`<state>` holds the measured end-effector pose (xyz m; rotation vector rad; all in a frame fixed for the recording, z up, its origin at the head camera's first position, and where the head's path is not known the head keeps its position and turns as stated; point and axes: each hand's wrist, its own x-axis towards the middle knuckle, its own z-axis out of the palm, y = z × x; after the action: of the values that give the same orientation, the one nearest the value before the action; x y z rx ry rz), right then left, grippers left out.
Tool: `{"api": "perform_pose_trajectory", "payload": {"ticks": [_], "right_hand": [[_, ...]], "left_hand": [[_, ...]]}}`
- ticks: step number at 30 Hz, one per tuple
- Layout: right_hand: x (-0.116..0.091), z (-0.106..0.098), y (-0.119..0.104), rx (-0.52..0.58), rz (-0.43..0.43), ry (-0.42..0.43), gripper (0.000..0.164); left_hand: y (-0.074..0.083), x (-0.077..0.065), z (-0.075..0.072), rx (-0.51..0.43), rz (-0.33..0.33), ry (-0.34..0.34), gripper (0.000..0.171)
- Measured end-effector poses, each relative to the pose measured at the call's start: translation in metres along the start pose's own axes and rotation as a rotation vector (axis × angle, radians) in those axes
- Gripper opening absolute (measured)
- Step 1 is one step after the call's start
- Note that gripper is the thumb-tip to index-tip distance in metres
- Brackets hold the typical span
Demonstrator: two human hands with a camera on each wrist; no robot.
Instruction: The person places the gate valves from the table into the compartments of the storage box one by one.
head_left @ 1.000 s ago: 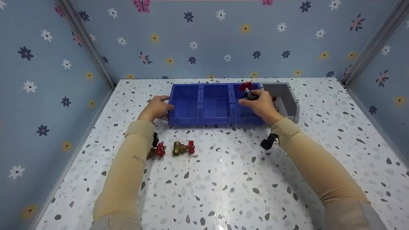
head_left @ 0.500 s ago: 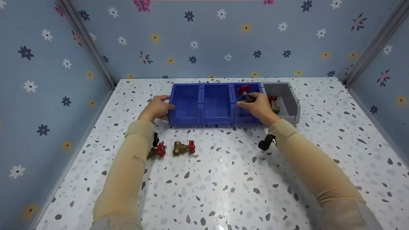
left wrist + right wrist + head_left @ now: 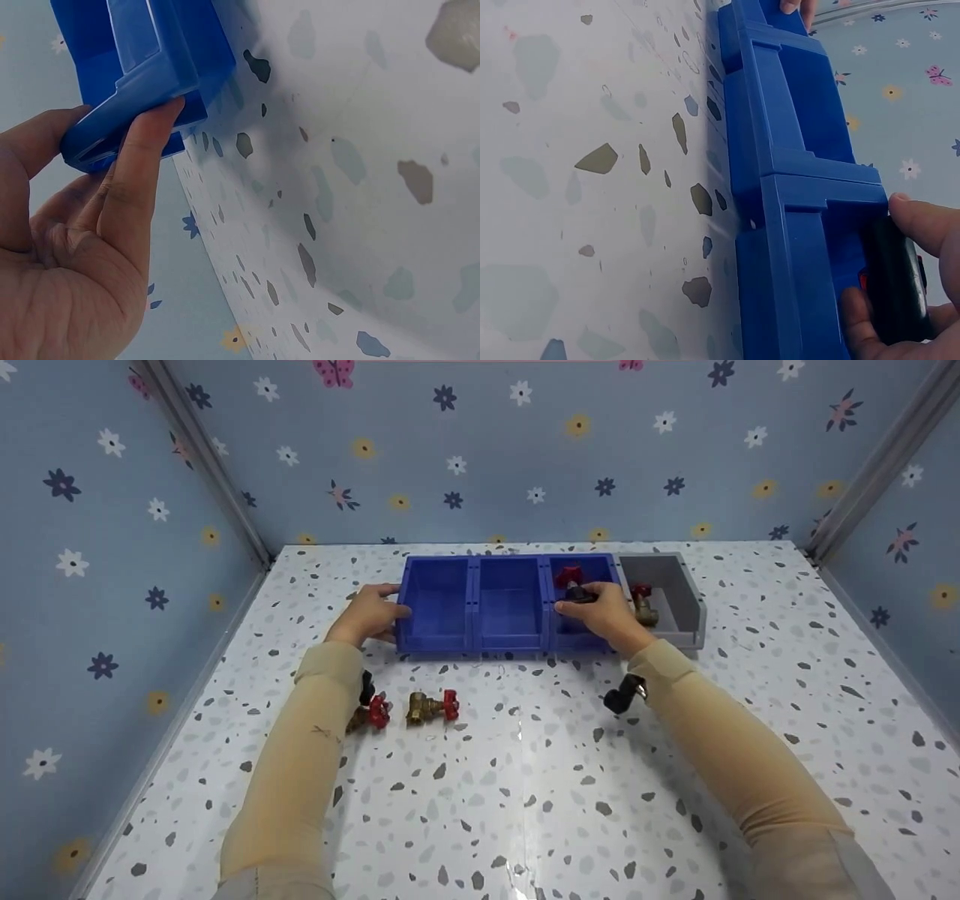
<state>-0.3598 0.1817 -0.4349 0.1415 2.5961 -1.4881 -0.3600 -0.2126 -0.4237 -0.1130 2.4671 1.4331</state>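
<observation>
In the head view my left hand pinches the side wall of the leftmost blue bin. The left wrist view shows the thumb on one side of that wall and the fingers on the other. My right hand holds a black-bodied valve with a red handwheel inside the rightmost blue bin. From the right wrist, the black body appears between thumb and fingers, and its lower part is hidden. A brass valve with a red handle lies in the grey bin.
The middle blue bin stands joined in the row. On the speckled table, a brass valve with a red handwheel lies in front of the bins. Another red-handled valve is partly hidden by the left forearm. Flowered walls enclose the table.
My right hand has moved slightly left and down, lowering the black valve into the rightmost blue bin. The brass valve in the grey bin has come into fuller view. My left hand stays put.
</observation>
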Motion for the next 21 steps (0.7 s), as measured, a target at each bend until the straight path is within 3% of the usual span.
{"api": "perform_pose_trajectory", "payload": {"ticks": [5,21], "right_hand": [[0.0012,0.0001,0.0002,0.002,0.023,-0.012,0.080],[0.0039,-0.0010,0.0014,0.026,0.029,-0.064,0.066]], "left_hand": [[0.0001,0.0011,-0.0003,0.014,-0.006,0.004,0.066],[0.0031,-0.0019,-0.0012,0.009,-0.007,-0.009,0.066]]}}
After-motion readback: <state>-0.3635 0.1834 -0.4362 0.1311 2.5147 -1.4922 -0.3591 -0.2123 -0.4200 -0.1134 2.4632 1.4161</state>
